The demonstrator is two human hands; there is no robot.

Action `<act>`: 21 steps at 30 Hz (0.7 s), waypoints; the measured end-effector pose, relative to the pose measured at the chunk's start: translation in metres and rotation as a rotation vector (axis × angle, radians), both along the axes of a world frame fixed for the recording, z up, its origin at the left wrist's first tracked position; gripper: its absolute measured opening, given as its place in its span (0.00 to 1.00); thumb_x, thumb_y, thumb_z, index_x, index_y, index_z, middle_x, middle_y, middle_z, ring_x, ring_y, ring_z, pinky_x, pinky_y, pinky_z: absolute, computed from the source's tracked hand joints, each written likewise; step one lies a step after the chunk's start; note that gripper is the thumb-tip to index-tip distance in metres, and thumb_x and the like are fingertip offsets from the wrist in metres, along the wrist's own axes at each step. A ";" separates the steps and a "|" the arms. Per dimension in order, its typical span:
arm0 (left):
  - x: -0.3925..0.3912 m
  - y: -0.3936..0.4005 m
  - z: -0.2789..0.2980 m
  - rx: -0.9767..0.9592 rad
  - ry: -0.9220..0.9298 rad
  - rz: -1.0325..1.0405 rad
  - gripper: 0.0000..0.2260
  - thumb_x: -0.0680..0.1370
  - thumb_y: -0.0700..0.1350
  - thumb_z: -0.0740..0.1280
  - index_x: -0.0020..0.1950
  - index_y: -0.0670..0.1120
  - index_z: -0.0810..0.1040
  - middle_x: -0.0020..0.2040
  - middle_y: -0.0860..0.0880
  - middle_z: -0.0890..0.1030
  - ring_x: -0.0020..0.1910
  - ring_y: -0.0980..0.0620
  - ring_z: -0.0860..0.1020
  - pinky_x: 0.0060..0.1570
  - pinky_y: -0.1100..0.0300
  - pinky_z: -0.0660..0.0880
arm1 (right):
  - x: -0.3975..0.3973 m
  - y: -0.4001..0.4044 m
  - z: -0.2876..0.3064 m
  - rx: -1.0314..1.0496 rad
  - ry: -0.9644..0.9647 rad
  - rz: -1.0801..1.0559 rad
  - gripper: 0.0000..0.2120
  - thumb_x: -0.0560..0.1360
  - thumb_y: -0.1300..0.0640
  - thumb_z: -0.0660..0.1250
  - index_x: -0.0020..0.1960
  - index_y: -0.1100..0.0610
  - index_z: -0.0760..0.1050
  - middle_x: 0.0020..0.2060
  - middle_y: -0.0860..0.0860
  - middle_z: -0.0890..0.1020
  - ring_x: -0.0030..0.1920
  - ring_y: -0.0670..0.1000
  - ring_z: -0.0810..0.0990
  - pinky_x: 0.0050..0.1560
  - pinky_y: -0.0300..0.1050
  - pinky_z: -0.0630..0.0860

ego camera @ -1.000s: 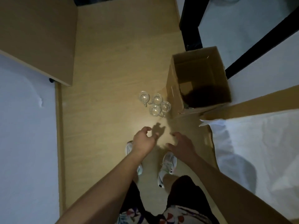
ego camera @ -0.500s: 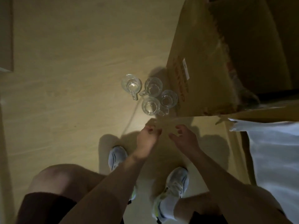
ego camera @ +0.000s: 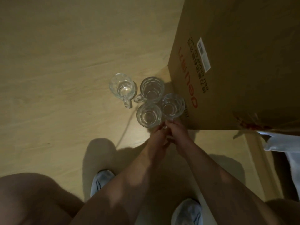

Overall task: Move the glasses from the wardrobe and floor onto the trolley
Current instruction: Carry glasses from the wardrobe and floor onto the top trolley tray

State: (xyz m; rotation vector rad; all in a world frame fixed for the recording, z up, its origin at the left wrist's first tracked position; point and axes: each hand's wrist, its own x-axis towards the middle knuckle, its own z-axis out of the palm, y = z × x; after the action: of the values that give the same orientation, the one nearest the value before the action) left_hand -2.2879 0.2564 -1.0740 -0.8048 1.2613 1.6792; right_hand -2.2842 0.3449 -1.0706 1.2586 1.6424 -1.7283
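Note:
Several clear glass mugs stand in a tight cluster on the wooden floor beside a cardboard box. The nearest mug [ego camera: 148, 115] and the mug to its right [ego camera: 172, 105] have their handles turned toward me. My left hand [ego camera: 158, 138] has its fingers curled at the nearest mug's handle. My right hand [ego camera: 177, 131] pinches the handle of the right mug. Two more mugs, one at the far left [ego camera: 122, 86] and one behind [ego camera: 151, 88], stand untouched. No trolley or wardrobe is in view.
A large cardboard box [ego camera: 227, 70] with red lettering stands right against the mugs. White cloth [ego camera: 285, 143] lies at the right edge. My knees and two light shoes [ego camera: 100, 181] are below the hands. A thin cord [ego camera: 125, 130] runs across the floor.
I have crouched lower and the view has closed in on the mugs. Both hands moved forward from empty air to the handles of the two nearest mugs.

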 end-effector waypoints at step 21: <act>-0.031 -0.094 0.363 -0.207 -0.309 0.083 0.03 0.76 0.39 0.67 0.49 0.44 0.76 0.43 0.44 0.74 0.37 0.50 0.72 0.44 0.54 0.77 | 0.019 -0.016 0.344 -0.096 -0.277 -0.184 0.12 0.79 0.48 0.69 0.55 0.56 0.76 0.44 0.55 0.78 0.43 0.52 0.77 0.44 0.51 0.77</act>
State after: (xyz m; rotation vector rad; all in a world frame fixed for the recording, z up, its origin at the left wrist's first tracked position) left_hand -2.3190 0.1625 -0.7106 -1.2054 1.2082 1.4341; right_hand -2.2648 0.3290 -0.7269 1.5642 1.3064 -1.6260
